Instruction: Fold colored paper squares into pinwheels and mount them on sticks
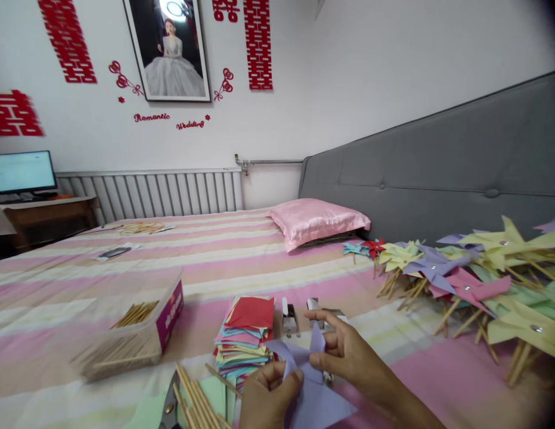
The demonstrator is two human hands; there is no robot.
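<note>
A sheet of purple paper [319, 396], partly folded into a pinwheel shape, is held between both hands at the lower middle. My left hand [270, 396] pinches its folded left side with thumb and fingers. On the upper right, my right hand [349, 357] grips a raised paper point between thumb and fingers. Just behind the hands stand two small staplers, one [289, 316] left of the other [313, 307], which my right hand partly covers. A tall stack of coloured paper squares [245, 333], red on top, rises beside my left hand.
Wooden sticks [197, 399] lie by dark-handled scissors [170, 405] on green paper [145, 411]. A clear box [125, 357] of sticks is at the left. Several finished pinwheels [467, 289] are heaped at the right, before a grey headboard [438, 155]. A pink pillow [322, 220] lies farther back.
</note>
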